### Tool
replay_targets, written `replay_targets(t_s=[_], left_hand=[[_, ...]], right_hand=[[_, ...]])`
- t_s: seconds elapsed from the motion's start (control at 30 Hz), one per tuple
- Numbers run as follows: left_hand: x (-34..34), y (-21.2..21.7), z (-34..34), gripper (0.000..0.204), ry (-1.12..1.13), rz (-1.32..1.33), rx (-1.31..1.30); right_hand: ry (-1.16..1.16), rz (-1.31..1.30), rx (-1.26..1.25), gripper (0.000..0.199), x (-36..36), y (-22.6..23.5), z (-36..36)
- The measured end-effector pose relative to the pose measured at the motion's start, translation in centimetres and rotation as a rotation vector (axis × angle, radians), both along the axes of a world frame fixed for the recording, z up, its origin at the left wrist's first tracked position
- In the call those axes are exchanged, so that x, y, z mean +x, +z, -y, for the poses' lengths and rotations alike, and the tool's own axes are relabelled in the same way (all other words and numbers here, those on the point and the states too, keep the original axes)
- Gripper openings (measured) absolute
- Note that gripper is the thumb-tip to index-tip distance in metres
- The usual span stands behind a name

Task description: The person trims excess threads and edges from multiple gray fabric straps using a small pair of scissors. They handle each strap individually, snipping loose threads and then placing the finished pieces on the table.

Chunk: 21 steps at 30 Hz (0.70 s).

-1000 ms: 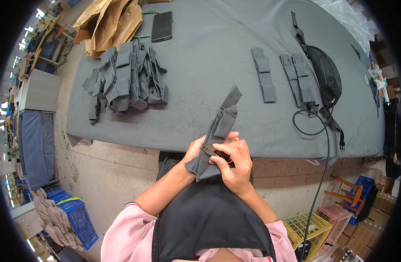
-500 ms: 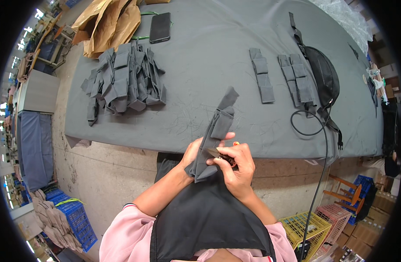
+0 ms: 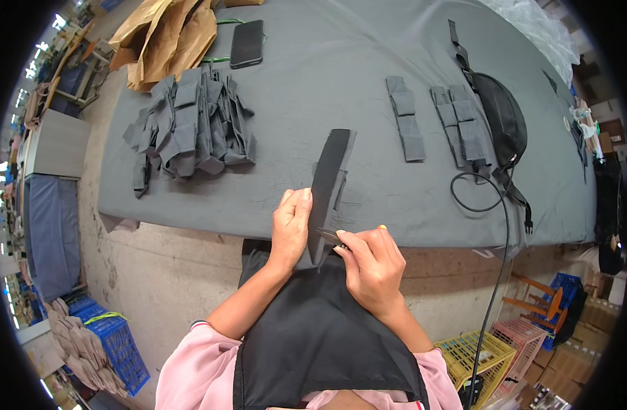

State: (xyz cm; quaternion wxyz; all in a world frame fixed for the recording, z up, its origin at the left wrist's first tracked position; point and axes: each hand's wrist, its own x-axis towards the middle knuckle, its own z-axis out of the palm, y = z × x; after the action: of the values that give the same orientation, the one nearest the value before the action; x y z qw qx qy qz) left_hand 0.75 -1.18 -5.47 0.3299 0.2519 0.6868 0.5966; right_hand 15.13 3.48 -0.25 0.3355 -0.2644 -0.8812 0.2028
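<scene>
My left hand (image 3: 290, 229) is closed on the long edge of a dark grey fabric pocket strip (image 3: 329, 167), held upright at the table's near edge. A smooth black band on the strip faces me, and a pocket flap pokes out on its right side. In my right hand (image 3: 375, 266) is a small pair of thread snips (image 3: 332, 237), pinched by thumb and fingers. The blades point left, at the lower part of the strip; whether they touch it I cannot tell. Loose thread ends lie scattered on the grey tabletop (image 3: 293, 137) around the strip.
A heap of similar pocket strips (image 3: 190, 126) lies at left, with a phone (image 3: 248, 44) and brown paper bag (image 3: 170, 41) behind. At right are a single strip (image 3: 406, 119), two strips side by side (image 3: 460, 123), a black waist bag (image 3: 501, 113) and a cable (image 3: 506, 273).
The pocket strip has been turned over, from its pocketed face to its black band. My left hand has moved from beneath it to its left edge. The snips remain in my right hand.
</scene>
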Motion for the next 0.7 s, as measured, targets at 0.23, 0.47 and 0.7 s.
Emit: replay_targets(t_s=[0.23,0.47,0.7], left_hand=[[0.7,1.1,0.6,0.031,0.024,0.268,0.090],[-0.5,2.7,0.6,0.045,-0.353,0.832,0.189],[0.0,2.8,0.1,0.050,-0.302,0.842,0.137]], right_hand=[[-0.075,-0.255,-0.589,0.022,-0.1,-1.1,-0.1],[0.105,-0.306,-1.439,0.019,-0.1,-3.0,0.3],[-0.206,-0.159,-0.534,0.029,2.6,-0.9,-0.8]])
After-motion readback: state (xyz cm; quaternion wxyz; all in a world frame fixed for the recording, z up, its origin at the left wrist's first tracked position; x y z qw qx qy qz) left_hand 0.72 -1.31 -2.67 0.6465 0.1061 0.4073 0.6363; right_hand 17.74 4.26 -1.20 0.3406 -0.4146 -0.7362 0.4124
